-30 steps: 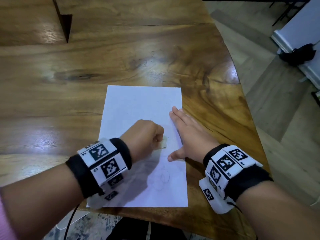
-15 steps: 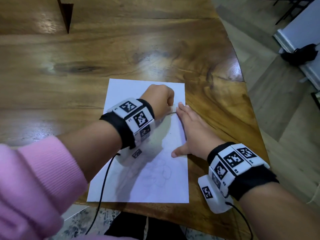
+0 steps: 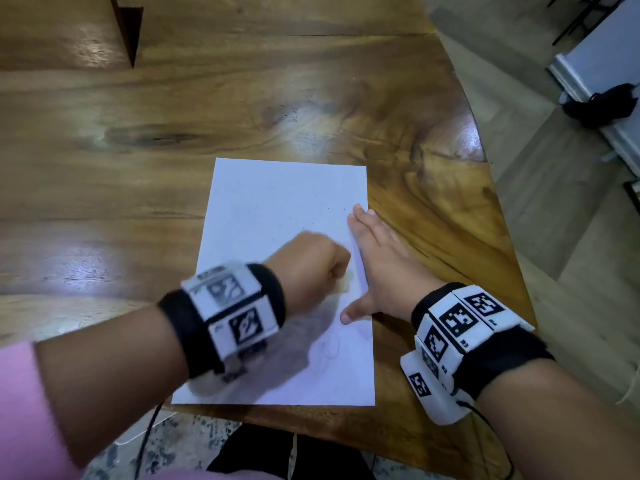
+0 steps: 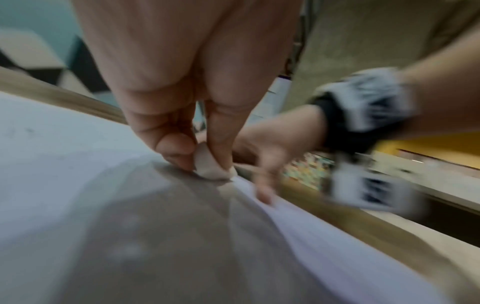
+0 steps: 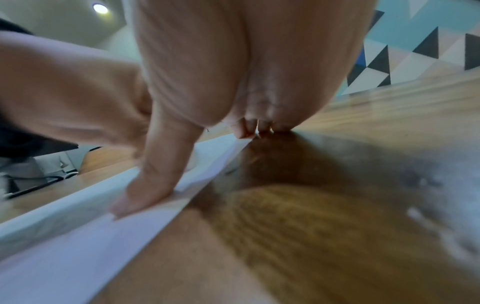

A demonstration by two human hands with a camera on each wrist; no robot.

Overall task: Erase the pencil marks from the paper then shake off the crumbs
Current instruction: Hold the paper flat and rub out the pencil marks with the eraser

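Observation:
A white sheet of paper (image 3: 277, 209) lies on the wooden table (image 3: 207, 109), with faint pencil loops (image 3: 329, 348) near its lower right. My left hand (image 3: 311, 265) is curled into a fist over the sheet's middle right and pinches a small pale eraser (image 4: 207, 164) against the paper (image 4: 64, 164). It is blurred by motion. My right hand (image 3: 377, 268) lies flat on the sheet's right edge, fingers straight and together, thumb (image 5: 145, 193) spread onto the paper (image 5: 78, 246). Tiny dark crumbs (image 3: 325, 209) speckle the upper part.
The table's near edge (image 3: 311, 424) runs just below the sheet, and its curved right edge (image 3: 498, 188) drops to a tiled floor. A dark triangular gap (image 3: 128, 29) cuts into the table top at the far left. A black object (image 3: 606, 105) lies on the floor at right.
My left hand with the eraser went up to the sheet's upper right half a second ago and has come back down to the middle. The right hand has stayed flat on the edge.

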